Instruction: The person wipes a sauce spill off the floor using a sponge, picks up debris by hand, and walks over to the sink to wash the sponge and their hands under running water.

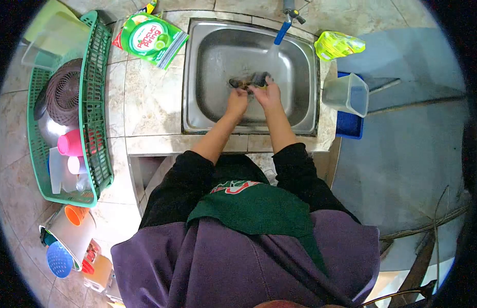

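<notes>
Both of my hands are over the basin of the steel sink [202,77]. My left hand [237,104] is closed, its fingertips at a small dark brown and yellowish item [235,83] whose kind I cannot make out. Close beside it, my right hand [269,96] has its fingers closed around a dark grey, rough-looking lump [260,78], blurred by motion. The two items nearly touch, and the fingers partly hide them. Pale water seems to run from the blue tap spout [282,33] just beyond the right hand.
A green dish-soap pouch [150,39] lies left of the sink, a yellow-green pouch [339,46] right of it. A clear plastic container [346,95] stands by the right edge over a blue tray [350,126]. At far left is a green basket [97,108] of dishes.
</notes>
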Action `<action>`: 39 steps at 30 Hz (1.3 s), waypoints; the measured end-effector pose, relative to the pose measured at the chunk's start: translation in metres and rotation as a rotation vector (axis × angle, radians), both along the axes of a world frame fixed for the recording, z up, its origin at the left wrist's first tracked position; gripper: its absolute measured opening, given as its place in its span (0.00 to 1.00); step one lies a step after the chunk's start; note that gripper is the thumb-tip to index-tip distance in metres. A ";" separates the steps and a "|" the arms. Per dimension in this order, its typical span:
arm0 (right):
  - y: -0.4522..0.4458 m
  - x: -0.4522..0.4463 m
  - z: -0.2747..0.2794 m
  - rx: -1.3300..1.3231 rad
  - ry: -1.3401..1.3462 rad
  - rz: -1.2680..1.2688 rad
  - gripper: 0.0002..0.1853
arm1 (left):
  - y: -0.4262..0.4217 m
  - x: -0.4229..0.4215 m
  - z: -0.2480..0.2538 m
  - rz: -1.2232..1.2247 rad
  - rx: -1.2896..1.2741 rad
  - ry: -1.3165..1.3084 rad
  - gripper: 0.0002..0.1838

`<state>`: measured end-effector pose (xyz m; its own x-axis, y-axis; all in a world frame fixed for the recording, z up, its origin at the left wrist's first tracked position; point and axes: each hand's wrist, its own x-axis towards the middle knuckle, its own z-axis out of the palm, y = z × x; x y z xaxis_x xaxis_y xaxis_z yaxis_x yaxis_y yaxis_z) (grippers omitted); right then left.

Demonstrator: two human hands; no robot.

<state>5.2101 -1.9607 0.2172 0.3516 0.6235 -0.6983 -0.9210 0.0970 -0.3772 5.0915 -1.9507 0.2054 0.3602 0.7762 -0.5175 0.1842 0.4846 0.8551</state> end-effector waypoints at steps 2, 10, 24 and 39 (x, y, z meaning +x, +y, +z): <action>-0.006 -0.002 -0.002 0.066 0.018 0.013 0.16 | 0.001 0.003 -0.001 0.006 -0.424 -0.087 0.15; -0.026 -0.003 0.017 -0.054 -0.016 0.082 0.16 | -0.005 0.022 -0.024 0.337 -0.910 -0.539 0.28; -0.032 0.013 0.060 0.018 -0.197 0.219 0.24 | 0.001 0.048 -0.007 0.441 -0.874 -0.913 0.13; -0.041 0.013 0.069 -0.185 -0.364 0.320 0.24 | 0.003 0.054 -0.033 0.563 -0.914 -0.902 0.06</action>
